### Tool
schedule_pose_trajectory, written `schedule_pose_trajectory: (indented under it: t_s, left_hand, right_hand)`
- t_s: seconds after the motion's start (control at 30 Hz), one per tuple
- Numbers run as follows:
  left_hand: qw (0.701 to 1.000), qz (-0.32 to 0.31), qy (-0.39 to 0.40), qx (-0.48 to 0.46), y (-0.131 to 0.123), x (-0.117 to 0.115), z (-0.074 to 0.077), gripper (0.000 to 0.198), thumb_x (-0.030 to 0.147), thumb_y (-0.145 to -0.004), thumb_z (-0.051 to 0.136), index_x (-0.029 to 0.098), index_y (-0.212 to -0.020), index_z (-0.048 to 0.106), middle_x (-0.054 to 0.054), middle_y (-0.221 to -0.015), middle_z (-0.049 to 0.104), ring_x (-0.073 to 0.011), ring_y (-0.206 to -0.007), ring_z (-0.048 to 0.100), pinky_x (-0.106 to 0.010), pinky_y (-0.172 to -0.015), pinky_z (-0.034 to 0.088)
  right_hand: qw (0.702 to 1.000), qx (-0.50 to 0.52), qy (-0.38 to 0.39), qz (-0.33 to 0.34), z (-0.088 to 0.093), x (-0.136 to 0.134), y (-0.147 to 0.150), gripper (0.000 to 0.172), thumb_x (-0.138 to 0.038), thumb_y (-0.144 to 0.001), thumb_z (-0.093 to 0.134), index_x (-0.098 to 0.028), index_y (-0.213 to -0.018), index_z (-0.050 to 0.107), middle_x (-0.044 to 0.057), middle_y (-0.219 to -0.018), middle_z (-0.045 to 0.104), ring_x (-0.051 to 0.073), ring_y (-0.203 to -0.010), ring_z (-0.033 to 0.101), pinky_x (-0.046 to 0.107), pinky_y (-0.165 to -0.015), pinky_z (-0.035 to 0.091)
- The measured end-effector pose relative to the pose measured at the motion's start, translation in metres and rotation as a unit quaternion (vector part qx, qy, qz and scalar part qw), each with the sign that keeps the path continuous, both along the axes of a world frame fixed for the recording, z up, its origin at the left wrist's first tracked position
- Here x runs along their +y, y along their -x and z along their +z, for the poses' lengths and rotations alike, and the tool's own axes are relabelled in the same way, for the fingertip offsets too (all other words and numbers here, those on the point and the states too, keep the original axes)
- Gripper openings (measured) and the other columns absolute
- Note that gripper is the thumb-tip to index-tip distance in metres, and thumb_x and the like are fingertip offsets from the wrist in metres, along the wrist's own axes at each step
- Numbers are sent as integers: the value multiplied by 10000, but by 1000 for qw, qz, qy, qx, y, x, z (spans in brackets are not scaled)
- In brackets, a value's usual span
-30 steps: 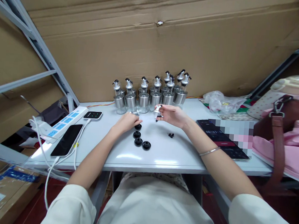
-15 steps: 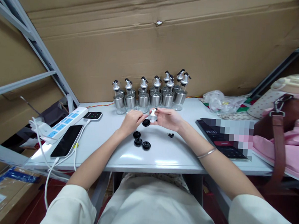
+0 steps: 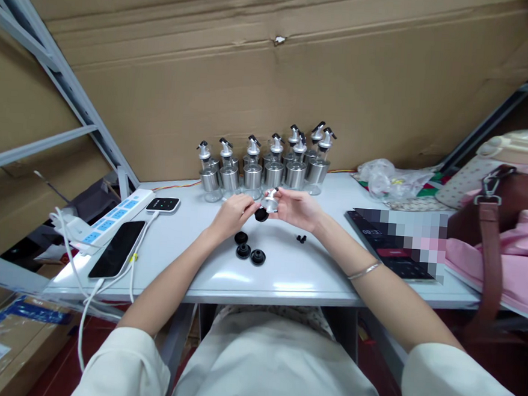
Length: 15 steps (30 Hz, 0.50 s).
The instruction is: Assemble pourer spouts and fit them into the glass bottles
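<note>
My right hand point(image 3: 297, 209) is closed on a silver pourer top point(image 3: 270, 203) with a small black lever. My left hand point(image 3: 236, 213) pinches a black round stopper point(image 3: 261, 215), held right against the underside of the pourer top. Whether the two parts are joined I cannot tell. Below my left hand, several more black stoppers lie on the table, among them one stopper point(image 3: 257, 257) nearest the front edge. To the right of these are small black pieces point(image 3: 301, 239). Behind my hands stand several glass bottles with steel sleeves point(image 3: 273, 173), each topped with a pourer.
A power strip point(image 3: 113, 217), a phone point(image 3: 118, 249) with white cables and a small black-screened device point(image 3: 163, 205) lie at the left. On the right are a dark tablet point(image 3: 378, 245), a plastic bag point(image 3: 383, 179) and a pink bag point(image 3: 522, 258) with a brown strap. Cardboard point(image 3: 186, 84) rises behind.
The black stopper has moved slightly right, up against the pourer top, which has tilted a little. Both hands stay in nearly the same place.
</note>
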<state>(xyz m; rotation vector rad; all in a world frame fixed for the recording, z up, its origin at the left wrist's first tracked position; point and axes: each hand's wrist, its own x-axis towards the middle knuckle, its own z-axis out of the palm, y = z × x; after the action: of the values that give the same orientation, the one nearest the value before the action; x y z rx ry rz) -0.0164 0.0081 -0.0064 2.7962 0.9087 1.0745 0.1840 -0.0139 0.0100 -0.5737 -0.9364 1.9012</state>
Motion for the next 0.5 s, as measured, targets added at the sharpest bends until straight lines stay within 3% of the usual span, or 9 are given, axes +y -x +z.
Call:
schedule_pose_trajectory:
  t_s: [0.17,0.37,0.5]
  left_hand:
    - [994,-46,97,-12,-1,-3,3,208,310,-920,447,177,-775,513,-9,-738,559,-129,-655,506,-249,-611,398]
    - [974,-48,219,-40,-2,-4,6,151,301,-865,514,170,-801,554,-7,-747,621,-130,-668,544,-249,-633,435]
    - [970,-41,237,-32,-1,-2,7,132,284,-841,546,166,-799,584,-10,-755,655,-135,-671,562,-261,-659,450]
  right_hand:
    - [999,-4,-30,-30,0,4,-5,199,-262,-906,460,-179,-837,627,47,-819,671,167,-751,630,323,-733,511]
    - [999,8,-25,-38,-1,6,-8,176,-246,-890,466,-172,-855,622,53,-815,678,175,-721,622,364,-753,518]
    - [999,0,-30,-37,1,4,-7,173,-215,-882,469,-166,-858,634,43,-806,668,163,-737,609,346,-750,520]
